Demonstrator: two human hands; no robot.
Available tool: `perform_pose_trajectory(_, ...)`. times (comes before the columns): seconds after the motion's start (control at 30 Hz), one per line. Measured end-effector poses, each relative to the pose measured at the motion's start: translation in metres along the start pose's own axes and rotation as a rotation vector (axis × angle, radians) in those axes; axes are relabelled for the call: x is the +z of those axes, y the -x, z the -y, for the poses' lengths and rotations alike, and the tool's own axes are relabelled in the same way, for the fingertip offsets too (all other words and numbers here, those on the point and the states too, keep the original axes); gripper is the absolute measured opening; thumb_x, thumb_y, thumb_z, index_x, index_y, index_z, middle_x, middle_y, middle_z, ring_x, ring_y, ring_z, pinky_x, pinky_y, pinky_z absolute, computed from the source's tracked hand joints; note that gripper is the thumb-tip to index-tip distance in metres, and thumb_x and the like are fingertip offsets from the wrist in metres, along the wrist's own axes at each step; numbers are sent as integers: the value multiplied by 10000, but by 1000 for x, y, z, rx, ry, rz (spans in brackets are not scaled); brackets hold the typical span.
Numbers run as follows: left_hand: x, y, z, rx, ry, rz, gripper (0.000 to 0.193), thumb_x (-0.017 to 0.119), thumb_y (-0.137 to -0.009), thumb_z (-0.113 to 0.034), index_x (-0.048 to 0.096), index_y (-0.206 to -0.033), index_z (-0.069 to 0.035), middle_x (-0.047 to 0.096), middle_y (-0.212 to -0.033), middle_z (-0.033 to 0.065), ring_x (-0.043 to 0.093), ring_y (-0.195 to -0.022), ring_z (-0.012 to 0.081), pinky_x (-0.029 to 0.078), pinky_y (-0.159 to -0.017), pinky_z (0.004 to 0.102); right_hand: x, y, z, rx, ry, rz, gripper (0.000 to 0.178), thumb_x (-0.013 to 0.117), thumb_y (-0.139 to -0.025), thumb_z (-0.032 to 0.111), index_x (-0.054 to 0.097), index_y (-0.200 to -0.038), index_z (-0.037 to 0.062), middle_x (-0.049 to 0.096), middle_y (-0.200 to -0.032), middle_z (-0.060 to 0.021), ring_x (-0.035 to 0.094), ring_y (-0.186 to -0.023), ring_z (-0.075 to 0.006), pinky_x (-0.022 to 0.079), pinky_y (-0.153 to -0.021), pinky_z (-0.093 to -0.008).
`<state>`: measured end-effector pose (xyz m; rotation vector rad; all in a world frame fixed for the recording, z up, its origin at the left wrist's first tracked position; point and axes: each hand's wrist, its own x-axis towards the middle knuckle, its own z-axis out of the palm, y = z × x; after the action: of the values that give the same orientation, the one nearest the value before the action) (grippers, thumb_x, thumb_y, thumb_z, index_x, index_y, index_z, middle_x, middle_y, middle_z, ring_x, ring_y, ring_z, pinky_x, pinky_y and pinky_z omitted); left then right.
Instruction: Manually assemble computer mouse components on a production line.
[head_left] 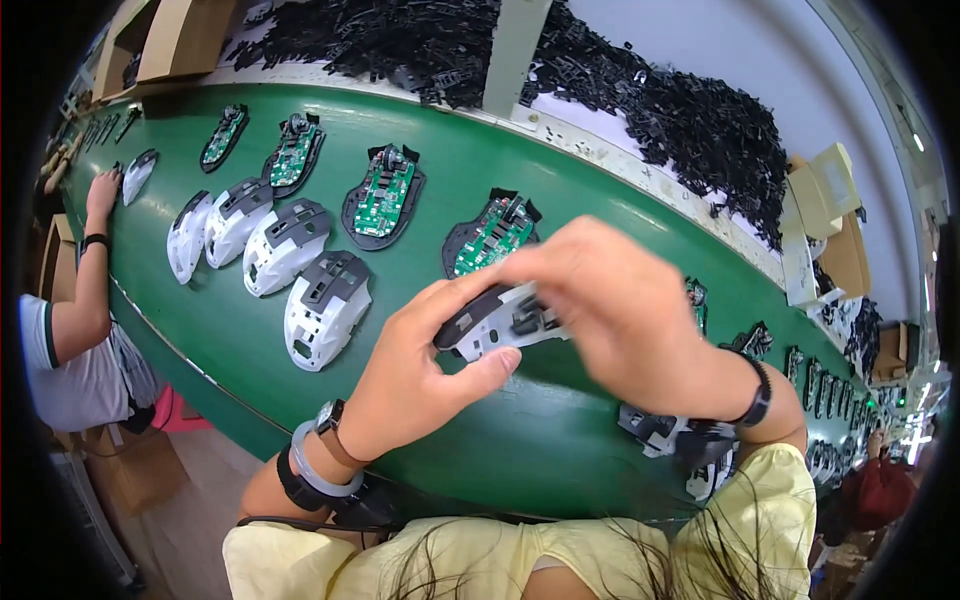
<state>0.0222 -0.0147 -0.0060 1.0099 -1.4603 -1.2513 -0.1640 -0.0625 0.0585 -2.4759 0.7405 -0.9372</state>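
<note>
My left hand (pixel 405 385) is closed around a white and dark grey computer mouse shell (pixel 492 334), its thumb along the near side and fingers along the far side. The shell is tilted, with cutouts and dark inner parts showing. My right hand (pixel 625 315) is at the shell's right end, curled over it; its fingers are blurred and partly hidden. Just beyond my hands lies a mouse base with a green circuit board (pixel 490 238). To the left, several white and grey mouse shells (pixel 328 312) sit in a slanting row.
More mouse bases with boards (pixel 382 205) line the green table (pixel 200 330). Heaps of small black plastic parts (pixel 690 120) cover the ledge behind. Shells (pixel 665 428) lie by my right forearm. A co-worker's hand (pixel 103 190) is at the far left. Cardboard boxes (pixel 185 40) stand at the back.
</note>
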Motion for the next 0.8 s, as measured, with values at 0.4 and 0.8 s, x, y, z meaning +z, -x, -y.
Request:
perform_pose_trajectory(0.4, -2, -2, -3, 41, -21, -62, 462, 713, -792, -91, 574, -1232, -61, 575, -1160, 101, 575, -999, 158, 475, -844, 287, -9, 14, -7, 149, 43, 26, 236, 707, -704, -59, 673, -920, 32, 659, -874, -95, 625, -741, -230, 513, -653, -306)
perform_pose_trajectory(0.8, -8, -2, -3, -9, 33, 14, 452, 750, -750, -74, 596, -1173, -37, 583, -1116, 98, 569, -1042, 164, 452, -897, 290, 10, 13, -23, -66, -69, 41, 306, 766, -680, -9, 687, -967, 63, 589, -878, -59, 594, -793, -203, 501, -672, -298)
